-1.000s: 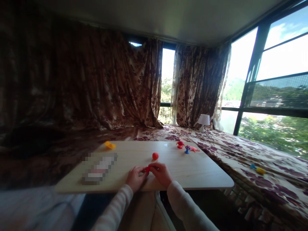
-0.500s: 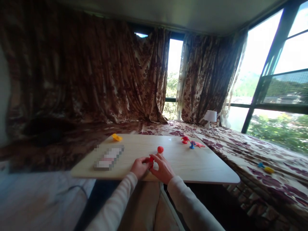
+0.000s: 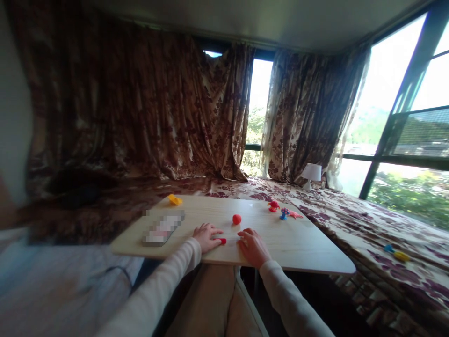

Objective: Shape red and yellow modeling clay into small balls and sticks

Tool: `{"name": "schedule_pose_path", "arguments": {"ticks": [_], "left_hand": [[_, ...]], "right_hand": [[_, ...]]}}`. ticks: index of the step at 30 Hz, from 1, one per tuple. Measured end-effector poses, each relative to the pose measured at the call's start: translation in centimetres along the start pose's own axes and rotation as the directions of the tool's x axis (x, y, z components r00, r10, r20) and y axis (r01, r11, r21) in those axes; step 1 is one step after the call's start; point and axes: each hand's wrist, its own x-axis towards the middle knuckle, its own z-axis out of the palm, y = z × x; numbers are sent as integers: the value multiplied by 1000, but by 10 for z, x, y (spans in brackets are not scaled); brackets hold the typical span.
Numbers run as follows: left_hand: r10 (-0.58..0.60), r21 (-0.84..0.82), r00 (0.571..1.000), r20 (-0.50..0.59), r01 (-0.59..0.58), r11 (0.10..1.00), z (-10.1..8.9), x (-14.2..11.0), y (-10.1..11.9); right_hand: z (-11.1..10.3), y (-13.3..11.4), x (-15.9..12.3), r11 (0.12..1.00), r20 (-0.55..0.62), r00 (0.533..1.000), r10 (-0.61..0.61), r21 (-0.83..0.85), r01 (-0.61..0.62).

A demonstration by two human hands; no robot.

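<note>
On the pale wooden table (image 3: 301, 250), my left hand (image 3: 206, 237) lies with its fingers stretched out and apart. A small soft-looking red piece (image 3: 223, 241) sits at the tip of its thumb, touching it; the thumb hides part of the piece. My right hand (image 3: 253, 247) rests to the right of it, fingers spread, with nothing in them. Just beyond and between both hands is a red ball (image 3: 236, 219), apart from them. It has the look of modelling dough, though I cannot tell for certain.
Far right on the table stand a red toy figure (image 3: 273, 206), a blue one (image 3: 284, 214) and a flat pinkish-red piece (image 3: 295, 214). A yellow piece (image 3: 174, 200) and a blurred-out box (image 3: 163, 229) are at left. A white lamp (image 3: 311, 174) stands behind.
Both hands held the small red piece between their fingers before; now they have parted and lowered to the table. The right hand has moved right, off the piece. The view has turned slightly left.
</note>
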Motion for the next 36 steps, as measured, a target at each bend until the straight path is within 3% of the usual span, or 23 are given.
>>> {"name": "schedule_pose_path", "arguments": {"ticks": [2, 4, 6, 9, 16, 29, 36], "left_hand": [[-26, -12, 995, -100, 25, 1000, -3, -5, -4], [-55, 9, 959, -279, 60, 998, -3, -15, -7], [10, 96, 941, -339, 24, 995, 1, -28, -5], [134, 176, 963, -232, -94, 980, 14, -46, 7], [52, 272, 998, -35, -40, 961, 35, -52, 24], [-13, 308, 1000, -5, 14, 951, 35, -52, 30], [14, 232, 1000, 10, -16, 972, 24, -51, 28]], "right_hand": [[1, -2, -1, 1000, -4, 1000, -15, -15, 15], [1, -5, -1, 1000, -13, 1000, -14, -27, 13], [0, -8, -1, 999, -25, 1000, -5, -39, 4], [-2, -11, -1, 999, -36, 999, 4, -54, -6], [-4, -13, -2, 997, -31, 999, 17, -76, -19], [-3, -12, -3, 995, -36, 999, 21, -96, -24], [-3, -13, -2, 997, -32, 999, 11, -81, -14]]}}
